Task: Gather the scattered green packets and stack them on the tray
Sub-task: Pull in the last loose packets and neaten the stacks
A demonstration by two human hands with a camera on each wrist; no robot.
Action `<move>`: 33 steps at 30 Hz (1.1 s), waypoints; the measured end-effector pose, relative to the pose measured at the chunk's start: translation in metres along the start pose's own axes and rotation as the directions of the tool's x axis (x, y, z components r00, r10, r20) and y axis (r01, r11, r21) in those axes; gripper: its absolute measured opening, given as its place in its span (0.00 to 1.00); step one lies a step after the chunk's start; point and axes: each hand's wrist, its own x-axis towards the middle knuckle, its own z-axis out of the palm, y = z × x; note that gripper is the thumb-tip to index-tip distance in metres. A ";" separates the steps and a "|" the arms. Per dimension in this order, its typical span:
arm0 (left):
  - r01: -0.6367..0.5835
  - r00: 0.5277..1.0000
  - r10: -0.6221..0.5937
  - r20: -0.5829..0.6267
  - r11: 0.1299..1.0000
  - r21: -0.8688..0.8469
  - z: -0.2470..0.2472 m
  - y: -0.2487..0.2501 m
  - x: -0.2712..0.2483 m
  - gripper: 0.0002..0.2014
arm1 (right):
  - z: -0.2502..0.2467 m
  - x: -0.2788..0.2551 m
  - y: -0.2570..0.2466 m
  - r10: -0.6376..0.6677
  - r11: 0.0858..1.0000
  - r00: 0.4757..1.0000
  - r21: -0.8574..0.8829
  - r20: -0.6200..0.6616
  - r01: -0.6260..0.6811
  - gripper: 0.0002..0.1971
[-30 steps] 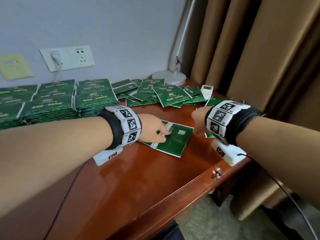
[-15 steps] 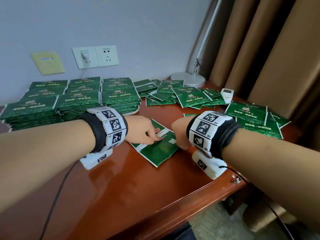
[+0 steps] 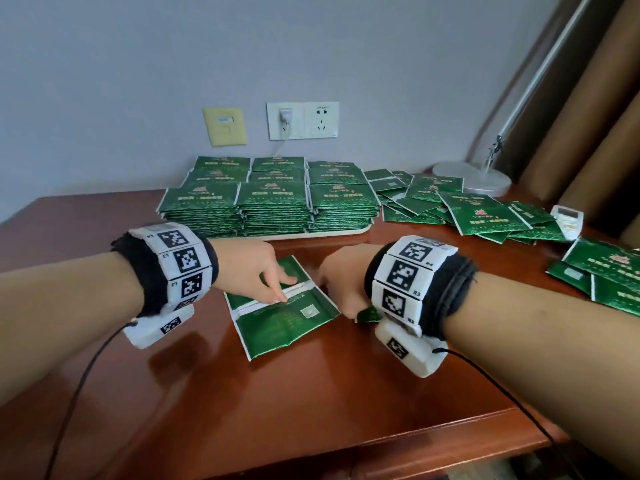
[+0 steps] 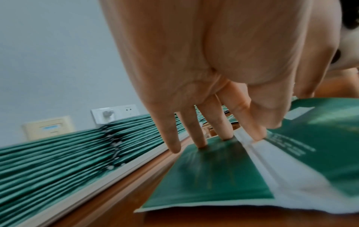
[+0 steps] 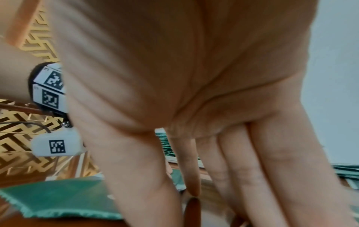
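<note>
Two overlapping green packets (image 3: 289,318) lie back side up on the wooden desk, just in front of the tray (image 3: 349,232). My left hand (image 3: 277,289) presses them with straight fingers (image 4: 225,135). Straight fingers of my right hand (image 3: 334,292) point down at the desk by the packets' right edge (image 5: 58,198), thumb close to it, and a green corner (image 3: 369,314) shows under that wrist. The tray carries several tall stacks of green packets (image 3: 273,199). More packets lie scattered at the back right (image 3: 450,206) and far right (image 3: 606,268).
A lamp base (image 3: 472,176) stands at the back right and a white remote (image 3: 568,220) lies among the loose packets. Wall sockets (image 3: 303,120) with a plug sit behind the tray. Brown curtains hang on the right. The desk's front edge (image 3: 433,434) is near me.
The packets under my left hand have slid left to the front of the tray. My right hand has left the far-right packets and come in beside them. The view has turned left.
</note>
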 end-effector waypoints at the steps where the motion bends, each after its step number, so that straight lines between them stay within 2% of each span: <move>1: 0.019 1.000 -0.019 -0.004 1.000 -0.018 0.001 -0.005 -0.006 0.11 | -0.003 0.003 -0.008 -0.008 0.999 1.000 -0.044 -0.011 0.008 0.23; 5: 0.073 0.997 -0.074 -0.018 0.995 -0.071 0.008 -0.021 -0.027 0.11 | -0.019 0.011 -0.037 -0.049 0.982 0.998 -0.186 -0.047 0.040 0.18; 8: 0.101 0.993 -0.105 -0.051 0.991 -0.085 0.013 -0.031 -0.039 0.11 | -0.029 0.019 -0.054 -0.131 0.966 0.988 -0.234 -0.084 0.108 0.23; 10: 0.120 0.989 -0.128 -0.069 0.987 -0.110 0.017 -0.037 -0.046 0.10 | -0.034 0.022 -0.060 -0.173 0.973 0.980 -0.172 -0.097 0.155 0.23; 13: 0.152 0.983 -0.167 -0.082 0.975 -0.161 0.021 -0.044 -0.052 0.09 | -0.041 0.025 -0.062 -0.229 0.967 0.943 0.056 -0.241 0.249 0.17; 15: 0.161 0.976 -0.184 -0.112 0.969 -0.190 0.020 -0.046 -0.054 0.10 | -0.046 0.025 -0.063 -0.232 0.958 0.938 0.108 -0.257 0.267 0.16; 18: 0.173 0.955 -0.215 -0.203 0.963 -0.206 0.018 -0.046 -0.057 0.07 | -0.054 0.020 -0.061 -0.232 0.966 0.939 0.056 -0.254 0.253 0.22; 20: 0.188 0.932 -0.232 -0.279 0.966 -0.176 0.017 -0.047 -0.056 0.06 | -0.054 0.016 -0.053 -0.214 0.961 0.941 0.116 -0.260 0.251 0.35; 22: 0.262 0.911 -0.288 -0.294 0.957 -0.127 0.018 -0.049 -0.054 0.15 | -0.050 0.017 -0.041 -0.201 0.944 0.958 0.221 -0.206 0.246 0.51; 24: 0.368 0.893 -0.383 -0.236 0.924 -0.108 0.021 -0.051 -0.052 0.28 | -0.046 0.021 -0.033 -0.171 0.936 0.975 0.285 -0.140 0.206 0.62; 27: 0.449 0.880 -0.456 -0.131 0.890 -0.081 0.024 -0.053 -0.048 0.42 | -0.038 0.028 -0.027 -0.117 0.958 0.993 0.262 -0.028 0.120 0.62; 33: 0.529 0.842 -0.533 -0.087 0.846 -0.066 0.022 -0.059 -0.038 0.48 | -0.031 0.038 -0.024 -0.128 0.916 0.991 0.378 -0.038 0.132 0.54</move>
